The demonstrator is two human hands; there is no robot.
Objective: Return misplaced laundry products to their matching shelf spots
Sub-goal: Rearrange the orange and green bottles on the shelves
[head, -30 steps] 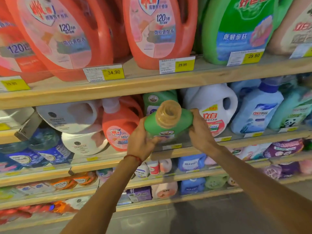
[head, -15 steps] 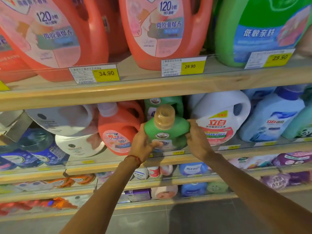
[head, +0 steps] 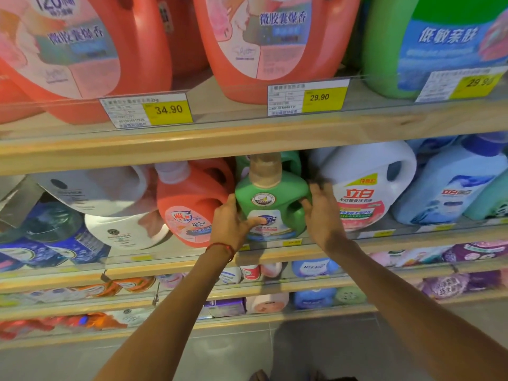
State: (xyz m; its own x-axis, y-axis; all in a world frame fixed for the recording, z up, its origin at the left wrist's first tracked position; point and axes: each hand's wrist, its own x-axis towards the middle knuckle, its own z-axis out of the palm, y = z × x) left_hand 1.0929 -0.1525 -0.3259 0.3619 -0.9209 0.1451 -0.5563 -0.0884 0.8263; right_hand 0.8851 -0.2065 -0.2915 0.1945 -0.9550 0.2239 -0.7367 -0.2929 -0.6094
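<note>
Store shelf [head: 247, 259] before us, our left hand [head: 229, 225] and right hand [head: 321, 215] both gripping an upright green detergent bottle [head: 270, 199], tan cap at twelve o'clock, orange jug [head: 189, 204] at nine

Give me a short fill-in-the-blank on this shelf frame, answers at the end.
1. The green bottle held by the left hand and the right hand has a cap coloured ____.
2. It sits between an orange bottle and a ____ jug.
3. Around the left wrist is a ____ string band.
4. The price tag straight above the green bottle reads ____.

Missing words: tan; white; red; 29.90
</note>
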